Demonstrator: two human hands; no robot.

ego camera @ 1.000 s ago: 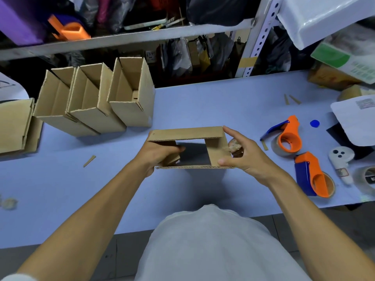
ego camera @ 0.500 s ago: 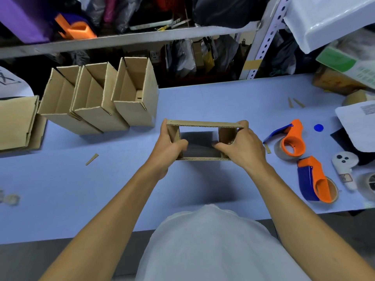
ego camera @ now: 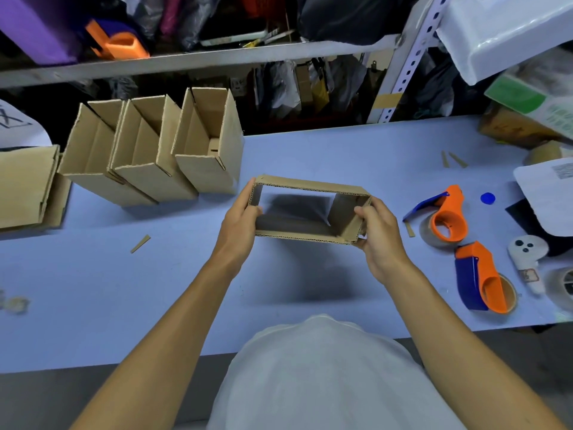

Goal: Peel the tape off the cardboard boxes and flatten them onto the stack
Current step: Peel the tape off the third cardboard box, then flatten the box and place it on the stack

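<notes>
I hold a small cardboard box (ego camera: 313, 186) above the middle of the blue table (ego camera: 124, 290). It is open at both ends, so I see the table through it. My left hand (ego camera: 240, 220) grips its left wall, thumb inside. My right hand (ego camera: 378, 229) grips the right wall, thumb inside. Three open cardboard boxes (ego camera: 155, 156) lean in a row at the back left. A stack of flattened cardboard (ego camera: 26, 187) lies at the far left edge.
Two orange-and-blue tape dispensers (ego camera: 446, 218) (ego camera: 483, 277) lie to the right, with a white controller (ego camera: 525, 252) and a tape roll (ego camera: 566, 287) beyond. Cardboard slivers (ego camera: 140, 243) and a crumpled tape wad (ego camera: 14, 304) dot the table. A cluttered shelf (ego camera: 201, 57) runs behind.
The box has been lifted slightly and turned so its open ends face me and the table. Both hands have shifted onto its side walls with the thumbs inside.
</notes>
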